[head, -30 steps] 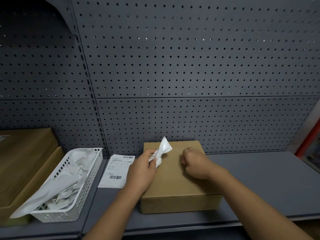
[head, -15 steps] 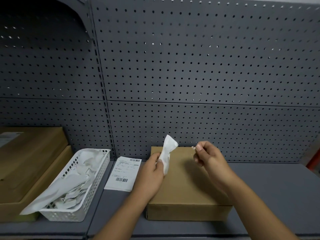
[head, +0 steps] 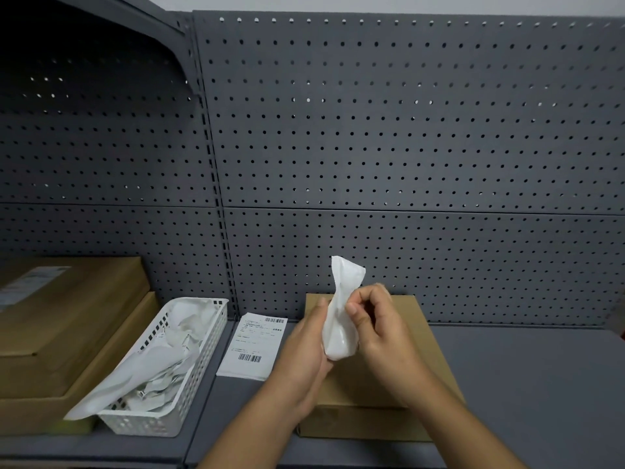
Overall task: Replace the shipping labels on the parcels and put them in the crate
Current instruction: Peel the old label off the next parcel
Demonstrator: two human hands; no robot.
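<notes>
Right grip now joins left grip, both pinch peeled label above parcel; fresh label waits at left.

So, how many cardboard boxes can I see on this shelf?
3. The middle box lies before the person. Two are stacked at the left: the upper box on the lower box. Others may be hidden.

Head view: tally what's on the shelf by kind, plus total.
Cardboard boxes: 3
White basket: 1
Flat label sheet: 1
Crumpled label, held: 1
Paper scraps in basket: too jumbled to count
Total: 6
</notes>
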